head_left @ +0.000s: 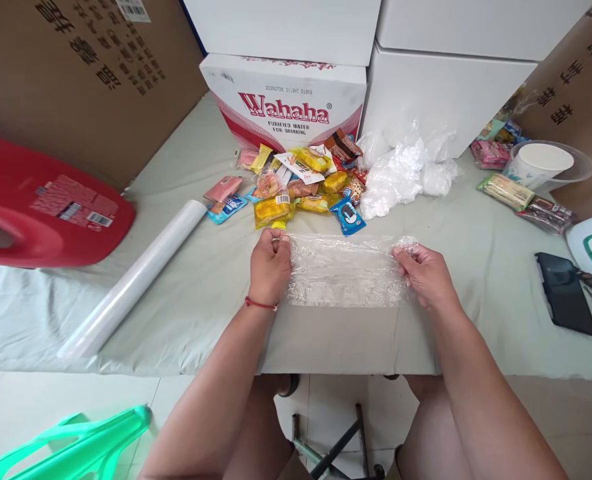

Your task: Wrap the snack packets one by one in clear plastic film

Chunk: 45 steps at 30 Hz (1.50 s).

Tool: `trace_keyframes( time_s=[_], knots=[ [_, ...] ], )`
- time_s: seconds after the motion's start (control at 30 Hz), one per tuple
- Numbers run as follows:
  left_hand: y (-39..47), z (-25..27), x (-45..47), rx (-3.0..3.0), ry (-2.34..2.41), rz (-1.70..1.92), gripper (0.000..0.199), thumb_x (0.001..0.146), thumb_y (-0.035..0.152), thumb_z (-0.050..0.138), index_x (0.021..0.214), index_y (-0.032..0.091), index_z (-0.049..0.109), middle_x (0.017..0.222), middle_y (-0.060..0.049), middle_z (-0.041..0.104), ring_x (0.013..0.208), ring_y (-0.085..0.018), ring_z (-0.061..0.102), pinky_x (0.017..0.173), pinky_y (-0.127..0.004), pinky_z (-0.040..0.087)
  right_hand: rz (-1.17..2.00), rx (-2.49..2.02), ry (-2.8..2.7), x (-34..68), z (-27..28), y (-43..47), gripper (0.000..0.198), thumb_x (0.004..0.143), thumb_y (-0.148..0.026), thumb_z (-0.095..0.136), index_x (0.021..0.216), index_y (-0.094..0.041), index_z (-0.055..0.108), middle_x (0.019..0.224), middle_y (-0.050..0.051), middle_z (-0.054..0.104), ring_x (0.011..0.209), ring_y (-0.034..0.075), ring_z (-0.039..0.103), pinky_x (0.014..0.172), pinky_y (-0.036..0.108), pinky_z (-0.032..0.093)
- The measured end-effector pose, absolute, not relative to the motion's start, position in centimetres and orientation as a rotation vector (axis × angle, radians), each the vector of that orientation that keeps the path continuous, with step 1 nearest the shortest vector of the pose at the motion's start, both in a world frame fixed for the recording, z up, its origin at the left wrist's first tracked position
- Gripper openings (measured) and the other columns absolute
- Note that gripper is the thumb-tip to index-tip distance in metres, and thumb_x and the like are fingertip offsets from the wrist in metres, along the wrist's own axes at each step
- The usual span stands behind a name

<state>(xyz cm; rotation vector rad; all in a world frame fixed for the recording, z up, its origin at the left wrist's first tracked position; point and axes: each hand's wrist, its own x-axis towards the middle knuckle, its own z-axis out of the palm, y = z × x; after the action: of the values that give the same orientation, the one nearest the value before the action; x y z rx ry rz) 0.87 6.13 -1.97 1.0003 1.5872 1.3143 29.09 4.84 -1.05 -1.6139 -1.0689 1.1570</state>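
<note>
A crinkled sheet of clear plastic film (346, 273) stretches between my two hands, low over the cloth-covered table. My left hand (271, 261), with a red cord at the wrist, pinches its left upper corner. At the right edge, my right hand (426, 270) grips the film, bunched between thumb and fingers. Just beyond the film lies a pile of wrapped snacks (321, 193), with a blue snack packet (349, 215) nearest to it. Crumpled clear plastic bags (401, 170) sit to the right of that pile. On the left, a roll of plastic film (136, 280) lies slanted.
A Wahaha carton (286, 100) stands behind the snacks, against white boxes (436, 87). A red jug (51, 207) lies at left. To the right are a phone (566, 293), a paper cup (546, 163) and more snack packets (506, 191). A green plastic stool (86, 443) is below the table's edge.
</note>
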Motion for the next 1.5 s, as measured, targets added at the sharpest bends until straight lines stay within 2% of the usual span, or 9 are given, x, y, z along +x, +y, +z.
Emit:
trace_keyframes(
  time_s=[0.2,0.33,0.5,0.63,0.73,0.9,1.17,1.33,1.5],
  knots=[
    [5.5,-2.3,-0.5,1.281,1.990,1.338,0.037,0.072,0.017,0.078,0.101,0.022,0.055,0.090,-0.001,0.060,0.072,-0.017,0.055,0.065,-0.031,0.042,1.116,-1.736,-1.194,30.3,-1.7,4.8,0.034,0.078,-0.051,0.077,0.082,-0.019,0.069,0.057,-0.005,0.056,0.045,0.009,0.041,0.043,0.024,0.030],
    [3.7,-1.3,0.9,1.848,1.880,1.465,0.018,0.090,0.016,0.061,0.106,0.023,0.058,0.113,-0.011,0.060,0.107,-0.029,0.056,0.089,-0.043,0.046,1.145,-1.679,-1.140,29.7,-1.8,5.3,0.034,0.075,-0.044,0.080,0.097,-0.022,0.066,0.067,-0.005,0.062,0.050,0.010,0.051,0.047,0.023,0.039],
    [2.3,-2.3,3.2,2.342,1.367,0.884,0.019,0.096,0.024,0.053,0.111,0.022,0.064,0.120,-0.013,0.067,0.116,-0.030,0.060,0.100,-0.048,0.048,1.268,-1.416,-0.854,29.0,-1.1,6.2,0.049,0.069,-0.043,0.086,0.105,-0.024,0.059,0.077,-0.003,0.069,0.067,0.014,0.066,0.063,0.026,0.056],
    [2.6,-4.3,3.4,2.274,1.461,0.590,0.058,0.090,0.044,0.068,0.137,0.014,0.055,0.156,-0.025,0.044,0.145,-0.041,0.041,0.115,-0.060,0.036,1.399,-1.461,-0.843,29.6,-0.4,5.9,0.059,0.071,-0.043,0.088,0.118,-0.026,0.057,0.092,0.003,0.075,0.088,0.020,0.073,0.069,0.030,0.062],
    [2.8,-4.8,3.4,2.279,1.422,0.542,0.083,0.081,0.054,0.077,0.147,0.015,0.046,0.163,-0.027,0.033,0.153,-0.044,0.030,0.120,-0.064,0.027,1.428,-1.576,-0.956,30.3,-0.4,5.4,0.060,0.066,-0.034,0.092,0.116,-0.022,0.062,0.081,0.003,0.073,0.074,0.019,0.070,0.058,0.027,0.058],
    [3.0,-4.8,3.8,2.309,1.373,0.648,0.085,0.077,0.053,0.082,0.148,0.024,0.046,0.166,-0.021,0.032,0.156,-0.041,0.025,0.123,-0.062,0.024,1.236,-1.731,-1.075,31.2,-0.6,5.3,0.039,0.067,-0.035,0.088,0.095,-0.018,0.067,0.059,-0.003,0.060,0.047,0.012,0.054,0.043,0.023,0.043],
    [3.1,-4.2,3.9,2.371,1.241,0.731,0.076,0.079,0.056,0.078,0.142,0.024,0.050,0.164,-0.020,0.031,0.153,-0.041,0.027,0.122,-0.060,0.026,1.043,-1.793,-1.122,32.0,-0.6,5.3,0.031,0.072,-0.039,0.084,0.092,-0.021,0.069,0.055,-0.008,0.049,0.045,0.009,0.042,0.043,0.024,0.034],
    [2.9,-3.4,4.0,2.396,1.241,0.709,0.048,0.084,0.033,0.073,0.129,0.021,0.060,0.135,-0.015,0.054,0.124,-0.034,0.048,0.108,-0.054,0.041,1.022,-1.799,-1.065,32.6,-0.8,5.7,0.032,0.072,-0.040,0.083,0.094,-0.021,0.069,0.056,-0.008,0.048,0.043,0.007,0.039,0.041,0.023,0.031],
    [2.9,-3.5,3.8,2.386,1.204,0.625,0.032,0.088,0.029,0.063,0.119,0.019,0.063,0.115,-0.013,0.059,0.106,-0.030,0.054,0.094,-0.048,0.046,1.084,-1.736,-0.946,32.5,-0.7,6.1,0.035,0.068,-0.038,0.086,0.092,-0.019,0.068,0.057,-0.006,0.053,0.045,0.007,0.040,0.038,0.020,0.027]
  ],
)
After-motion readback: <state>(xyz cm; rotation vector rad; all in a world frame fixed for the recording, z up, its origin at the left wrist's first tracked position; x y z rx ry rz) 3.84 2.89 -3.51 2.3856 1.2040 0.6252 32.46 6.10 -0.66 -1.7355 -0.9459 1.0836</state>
